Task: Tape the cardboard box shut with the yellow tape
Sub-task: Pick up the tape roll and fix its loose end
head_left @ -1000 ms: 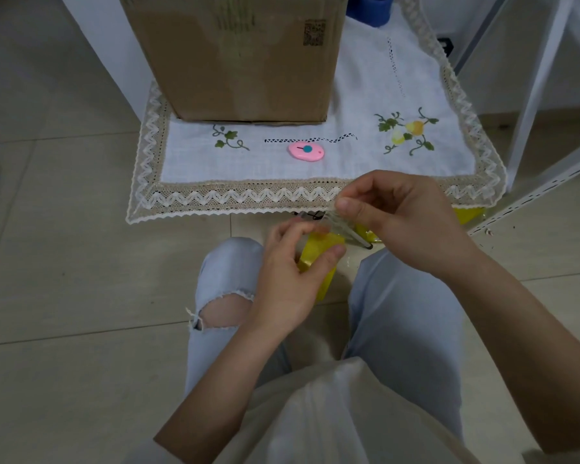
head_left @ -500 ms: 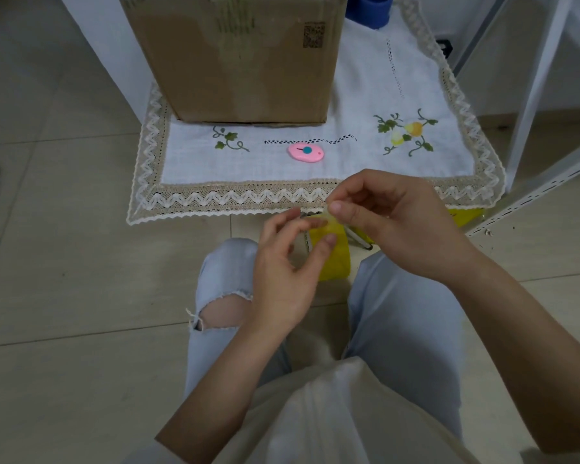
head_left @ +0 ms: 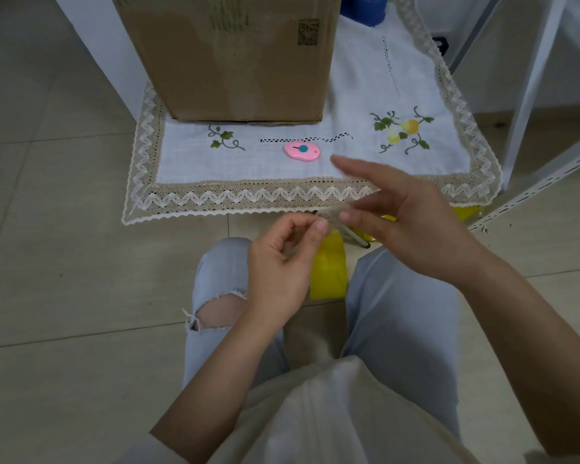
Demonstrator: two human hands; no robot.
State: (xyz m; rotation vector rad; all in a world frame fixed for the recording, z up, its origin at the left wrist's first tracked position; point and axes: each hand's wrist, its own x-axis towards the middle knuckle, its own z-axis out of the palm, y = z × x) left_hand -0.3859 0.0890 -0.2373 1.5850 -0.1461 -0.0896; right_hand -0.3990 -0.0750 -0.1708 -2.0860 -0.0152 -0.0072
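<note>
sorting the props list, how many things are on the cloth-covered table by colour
brown: 1, the cardboard box
pink: 1, the small cutter
blue: 1, a container at the far edge, mostly cut off
total: 3
The yellow tape hangs below the table's edge between the hands, so it is not counted.

Pink cutter (head_left: 302,151) on embroidered cloth (head_left: 355,95)

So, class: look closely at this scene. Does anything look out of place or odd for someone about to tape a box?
The yellow tape hangs low between the knees, away from the cardboard box. The left hand pinches at its top end; the right hand is spread open. The jeans are torn at one knee.
</note>
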